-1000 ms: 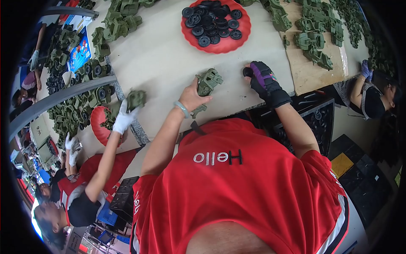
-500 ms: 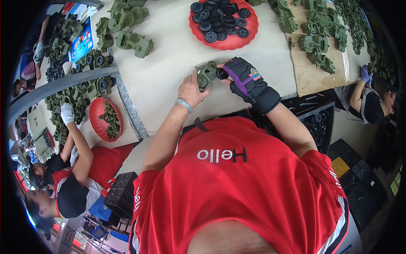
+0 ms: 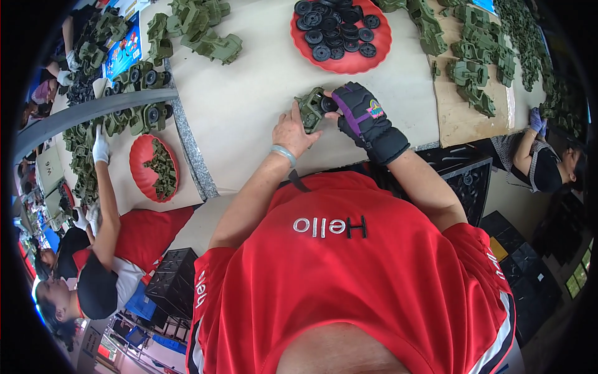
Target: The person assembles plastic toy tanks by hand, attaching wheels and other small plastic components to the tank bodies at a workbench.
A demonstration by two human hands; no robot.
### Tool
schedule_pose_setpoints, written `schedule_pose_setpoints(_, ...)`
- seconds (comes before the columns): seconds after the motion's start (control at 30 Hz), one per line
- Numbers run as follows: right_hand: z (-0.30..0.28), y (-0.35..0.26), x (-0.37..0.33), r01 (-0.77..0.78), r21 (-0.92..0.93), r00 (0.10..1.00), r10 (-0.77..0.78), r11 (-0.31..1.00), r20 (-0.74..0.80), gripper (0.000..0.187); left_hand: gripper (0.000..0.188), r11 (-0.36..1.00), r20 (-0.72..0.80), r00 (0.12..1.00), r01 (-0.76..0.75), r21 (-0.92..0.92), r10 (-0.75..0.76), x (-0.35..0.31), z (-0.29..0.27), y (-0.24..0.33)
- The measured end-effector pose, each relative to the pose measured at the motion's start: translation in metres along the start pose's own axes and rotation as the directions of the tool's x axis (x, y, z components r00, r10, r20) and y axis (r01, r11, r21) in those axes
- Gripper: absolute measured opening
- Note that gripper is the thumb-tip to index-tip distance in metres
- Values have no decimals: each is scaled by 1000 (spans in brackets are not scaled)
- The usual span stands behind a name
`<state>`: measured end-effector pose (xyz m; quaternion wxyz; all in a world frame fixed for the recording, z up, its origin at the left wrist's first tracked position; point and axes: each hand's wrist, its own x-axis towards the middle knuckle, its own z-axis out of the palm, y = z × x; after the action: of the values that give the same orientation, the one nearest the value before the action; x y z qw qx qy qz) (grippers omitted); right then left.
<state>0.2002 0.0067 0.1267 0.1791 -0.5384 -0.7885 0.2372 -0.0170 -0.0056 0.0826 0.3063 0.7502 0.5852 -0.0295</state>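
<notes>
My left hand point(image 3: 291, 134), bare with a pale bangle at the wrist, grips an olive-green toy jeep body point(image 3: 309, 113) above the table. A black toy wheel point(image 3: 327, 105) is between the bare fingertips of my right hand point(image 3: 364, 118), which wears a black and purple fingerless glove. The wheel is up against the jeep's right side; whether it sits on an axle is hidden by my fingers. Just beyond my hands is a scalloped red plate point(image 3: 355, 67) with a pile of black wheels point(image 3: 336, 32).
More green jeep bodies point(image 3: 210, 43) lie at the far left, and others point(image 3: 470, 68) on a brown board at the right. Past a grey rail point(image 3: 93, 112), a co-worker's white-gloved hand point(image 3: 101, 148) is among jeeps near a red dish point(image 3: 138, 168) of small green parts.
The wheel in my right hand has come up against the jeep body, which has turned slightly. The co-worker's gloved hand at the left has moved a little farther away.
</notes>
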Motion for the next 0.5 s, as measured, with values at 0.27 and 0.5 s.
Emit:
schedule_pose_setpoints(0.27, -17, -10, 22, 104, -3, 990, -104, 995, -98, 37, 105, 999, 13, 1000, 23, -40, -22, 4, 5, -8)
schedule_pose_setpoints(0.5, 8, -30, 79, 605, -121, 794, -585, 787, 163, 19, 74, 993, 38, 997, -63, -98, 67, 6, 11, -15)
